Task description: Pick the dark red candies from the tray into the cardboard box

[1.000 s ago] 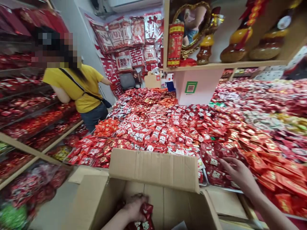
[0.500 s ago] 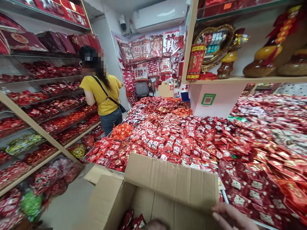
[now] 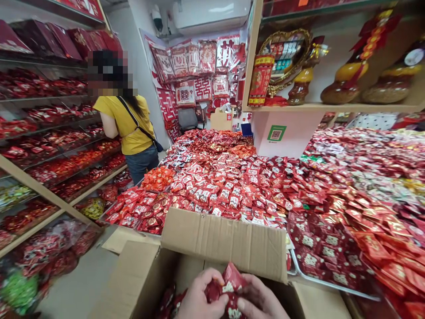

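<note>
Head view: half a second ago the right hand (image 3: 264, 301) was at the right edge of the cardboard box (image 3: 222, 243), and a second ago it was over the dark red packets on the tray (image 3: 327, 252). Now it has come in to meet the left hand (image 3: 201, 297), which was low inside the box and mostly out of sight in the last frame. The two hands face each other above the box opening, with dark red packets (image 3: 232, 280) between them. The left thumb and forefinger are curled close together, pinching the packets from the left; the right thumb and forefinger press on them from the other side, only slightly apart. How the remaining fingers sit underneath cannot be told. More dark red packets (image 3: 169, 302) lie within the box, left of the hands. The person in the yellow shirt (image 3: 133, 126) remains by the shelves, facing away.
</note>
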`<state>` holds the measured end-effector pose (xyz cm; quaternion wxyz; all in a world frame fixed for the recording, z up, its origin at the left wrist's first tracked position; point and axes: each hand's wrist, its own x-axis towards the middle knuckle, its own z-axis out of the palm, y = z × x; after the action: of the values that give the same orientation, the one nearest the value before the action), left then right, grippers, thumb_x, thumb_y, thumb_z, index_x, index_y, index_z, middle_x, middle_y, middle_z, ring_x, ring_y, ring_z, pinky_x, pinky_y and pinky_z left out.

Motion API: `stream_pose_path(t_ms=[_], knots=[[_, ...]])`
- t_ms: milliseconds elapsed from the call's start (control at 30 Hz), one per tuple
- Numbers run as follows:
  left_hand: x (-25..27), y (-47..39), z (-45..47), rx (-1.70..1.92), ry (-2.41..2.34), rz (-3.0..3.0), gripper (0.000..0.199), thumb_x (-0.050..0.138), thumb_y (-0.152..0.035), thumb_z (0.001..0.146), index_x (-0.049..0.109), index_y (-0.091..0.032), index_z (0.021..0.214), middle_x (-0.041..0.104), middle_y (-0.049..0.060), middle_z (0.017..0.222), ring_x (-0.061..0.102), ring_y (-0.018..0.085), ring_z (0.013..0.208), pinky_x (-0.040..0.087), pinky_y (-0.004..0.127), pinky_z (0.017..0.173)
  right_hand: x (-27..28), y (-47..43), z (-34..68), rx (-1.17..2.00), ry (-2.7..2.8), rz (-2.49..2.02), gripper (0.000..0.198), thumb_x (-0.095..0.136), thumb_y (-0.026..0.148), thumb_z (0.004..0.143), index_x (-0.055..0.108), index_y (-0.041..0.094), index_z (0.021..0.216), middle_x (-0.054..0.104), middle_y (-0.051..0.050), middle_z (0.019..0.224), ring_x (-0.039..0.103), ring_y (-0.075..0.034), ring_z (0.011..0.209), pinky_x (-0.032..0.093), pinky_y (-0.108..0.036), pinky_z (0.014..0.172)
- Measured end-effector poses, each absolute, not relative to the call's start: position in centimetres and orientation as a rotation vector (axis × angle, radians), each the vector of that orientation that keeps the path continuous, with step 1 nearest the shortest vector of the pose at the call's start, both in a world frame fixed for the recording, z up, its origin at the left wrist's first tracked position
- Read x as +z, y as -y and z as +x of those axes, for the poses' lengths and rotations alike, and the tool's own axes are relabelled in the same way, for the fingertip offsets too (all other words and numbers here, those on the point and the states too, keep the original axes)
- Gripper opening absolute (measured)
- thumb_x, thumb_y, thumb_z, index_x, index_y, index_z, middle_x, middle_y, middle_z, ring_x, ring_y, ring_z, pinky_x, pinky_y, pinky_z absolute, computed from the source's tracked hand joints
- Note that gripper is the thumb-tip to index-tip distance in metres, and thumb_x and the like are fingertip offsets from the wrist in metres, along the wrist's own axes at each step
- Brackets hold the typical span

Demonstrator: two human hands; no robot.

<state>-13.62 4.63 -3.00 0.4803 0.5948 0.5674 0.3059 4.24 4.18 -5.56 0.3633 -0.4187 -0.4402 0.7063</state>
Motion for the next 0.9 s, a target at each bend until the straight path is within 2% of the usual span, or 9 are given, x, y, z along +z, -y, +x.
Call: stream_pose_path(t_ms=[67, 133, 300, 400, 500, 567, 733, 833, 900], knots=[[-1.9, -4.5, -12.5, 0.84, -1.371, 1.395, 0.013, 0.055, -0.013, 0.065, 0.049, -0.022, 0.073, 0.049, -0.004, 0.067, 0.046, 0.013, 0.061, 0.038, 0.023, 0.059, -3.8, -4.5, 4.3, 1.835, 1.172, -1.073, 0.04, 0.065, 0.049, 0.066, 0.057, 0.019, 0.09, 0.06, -0.003, 0.078, 0.054, -0.013, 0.059, 0.041, -0.021, 0.046], [-1.1, -4.6, -11.9, 0.919, -1.355, 1.335, 0.014, 0.057, -0.014, 0.065, 0.048, -0.022, 0.073, 0.048, -0.005, 0.067, 0.046, 0.013, 0.064, 0.038, 0.023, 0.062, -2.5, -4.7, 4.6, 1.783, 1.172, -1.123, 0.034, 0.066, 0.047, 0.068, 0.058, 0.017, 0.08, 0.056, 0.001, 0.068, 0.047, -0.009, 0.051, 0.037, -0.019, 0.043], [-0.9, -5.1, -12.2, 0.983, -1.269, 1.17, 0.013, 0.057, -0.024, 0.072, 0.044, -0.023, 0.075, 0.051, -0.006, 0.061, 0.049, 0.012, 0.058, 0.04, 0.022, 0.057, -1.5, -4.8, 5.6, 1.701, 1.032, -1.184, 0.035, 0.067, 0.048, 0.066, 0.055, 0.015, 0.071, 0.051, 0.005, 0.054, 0.041, -0.005, 0.042, 0.035, -0.018, 0.04], [-1.5, -4.6, -12.9, 0.997, -1.216, 1.117, 0.022, 0.064, -0.034, 0.07, 0.045, -0.023, 0.073, 0.051, -0.006, 0.064, 0.05, 0.012, 0.06, 0.04, 0.021, 0.059, -1.2, -4.9, 5.7, 1.695, 0.846, -1.163, 0.037, 0.065, 0.052, 0.067, 0.051, 0.017, 0.066, 0.05, 0.006, 0.049, 0.041, -0.006, 0.038, 0.034, -0.018, 0.037], [-2.1, -3.9, -13.1, 0.937, -1.124, 1.076, 0.04, 0.07, -0.051, 0.059, 0.046, -0.022, 0.074, 0.053, -0.006, 0.062, 0.05, 0.012, 0.055, 0.039, 0.022, 0.053, -1.1, -4.9, 5.3, 1.652, 0.75, -1.13, 0.037, 0.064, 0.052, 0.068, 0.05, 0.018, 0.066, 0.055, 0.004, 0.052, 0.047, -0.008, 0.039, 0.037, -0.02, 0.039], [-2.3, -3.7, -12.9, 0.915, -1.094, 1.06, 0.047, 0.072, -0.055, 0.053, 0.047, -0.022, 0.076, 0.055, -0.006, 0.061, 0.049, 0.012, 0.055, 0.039, 0.022, 0.052, -1.3, -4.8, 5.0, 1.61, 0.781, -1.141, 0.037, 0.065, 0.051, 0.067, 0.049, 0.018, 0.065, 0.059, 0.002, 0.056, 0.051, -0.009, 0.041, 0.04, -0.021, 0.04], [-2.3, -4.0, -11.8, 0.948, -1.193, 1.036, 0.024, 0.071, -0.035, 0.065, 0.052, -0.021, 0.07, 0.051, -0.007, 0.063, 0.049, 0.01, 0.06, 0.041, 0.02, 0.058, -1.8, -4.2, 4.3, 1.64, 0.809, -1.088, 0.033, 0.069, 0.044, 0.066, 0.051, 0.017, 0.071, 0.061, 0.001, 0.064, 0.055, -0.011, 0.048, 0.045, -0.023, 0.045], [-2.1, -4.1, -11.1, 0.932, -1.223, 0.992, 0.02, 0.065, -0.037, 0.071, 0.051, -0.022, 0.071, 0.052, -0.007, 0.06, 0.051, 0.011, 0.053, 0.043, 0.021, 0.054, -2.0, -4.0, 4.3, 1.632, 0.8, -1.007, 0.034, 0.075, 0.036, 0.061, 0.053, 0.018, 0.078, 0.063, 0.0, 0.072, 0.058, -0.013, 0.062, 0.047, -0.024, 0.055], [-2.0, -4.0, -10.8, 0.912, -1.23, 0.982, 0.019, 0.062, -0.038, 0.072, 0.052, -0.022, 0.072, 0.056, -0.007, 0.058, 0.053, 0.012, 0.051, 0.045, 0.023, 0.052, -2.1, -4.0, 4.4, 1.633, 0.778, -1.011, 0.033, 0.075, 0.036, 0.061, 0.052, 0.018, 0.077, 0.062, 0.001, 0.071, 0.056, -0.012, 0.061, 0.046, -0.023, 0.054]])
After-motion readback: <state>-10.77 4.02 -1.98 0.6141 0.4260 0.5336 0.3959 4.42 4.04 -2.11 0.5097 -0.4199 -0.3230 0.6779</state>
